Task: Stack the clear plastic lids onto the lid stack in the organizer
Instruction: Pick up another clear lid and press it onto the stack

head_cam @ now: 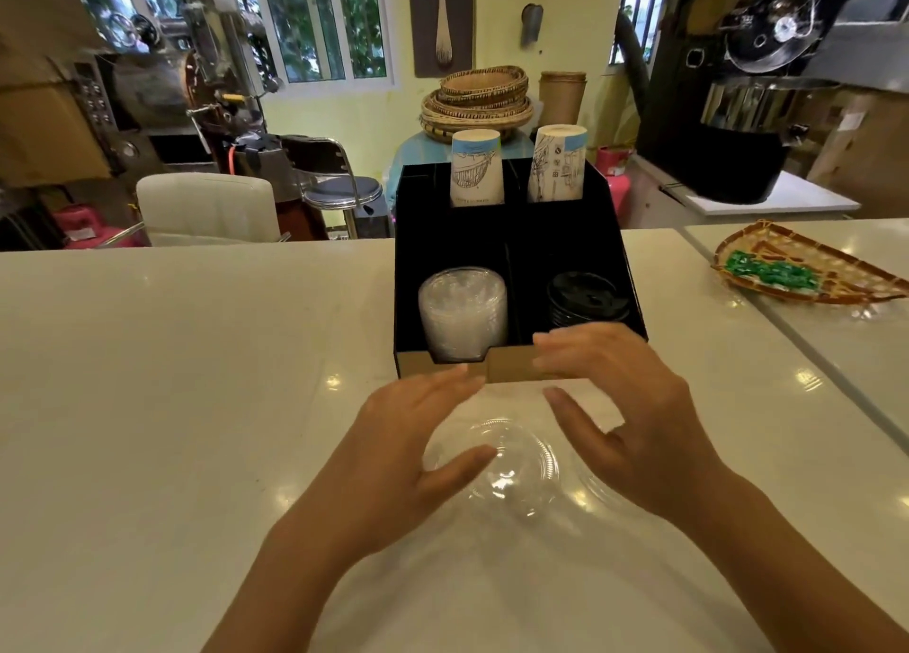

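A clear plastic lid (511, 465) lies flat on the white counter just in front of the black organizer (509, 239). My left hand (418, 450) hovers at the lid's left side, fingers spread, thumb over its rim. My right hand (624, 406) hovers at its right side, fingers apart, above the organizer's cardboard front edge. Neither hand grips the lid. A tall stack of clear lids (462, 313) fills the organizer's front left compartment.
Black lids (585, 298) sit in the front right compartment. Two stacks of paper cups (477, 168) (558, 163) stand upside down in the back compartments. A woven tray (806, 271) with green items lies at the right. The counter edge runs behind the organizer.
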